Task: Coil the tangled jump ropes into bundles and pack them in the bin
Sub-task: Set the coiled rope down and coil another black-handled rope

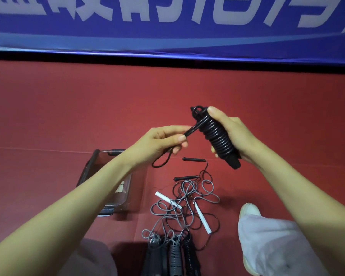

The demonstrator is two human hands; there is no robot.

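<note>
Both arms are stretched forward, hands up over the red floor (pixel 68 116). The right hand (pixel 230 132) is wrapped around a black rope bundle (pixel 217 136), cord wound tight round its handles, thumb up near the top and the bundle tilted with its lower end toward the camera. The left hand (pixel 163 140) pinches the loose cord end (pixel 191 130) between thumb and fingers, and a small loop (pixel 161 161) hangs below it.

The clear bin (pixel 91 163) sits on the floor under the left forearm, which covers most of it, so I can't really tell what's inside. Right of it is the tangled rope pile (pixel 187 198), grey and black cords with white handles (pixel 202 219) and black handles (pixel 193 159). Three wound bundles (pixel 173 253) lie side by side at the bottom edge.
</note>
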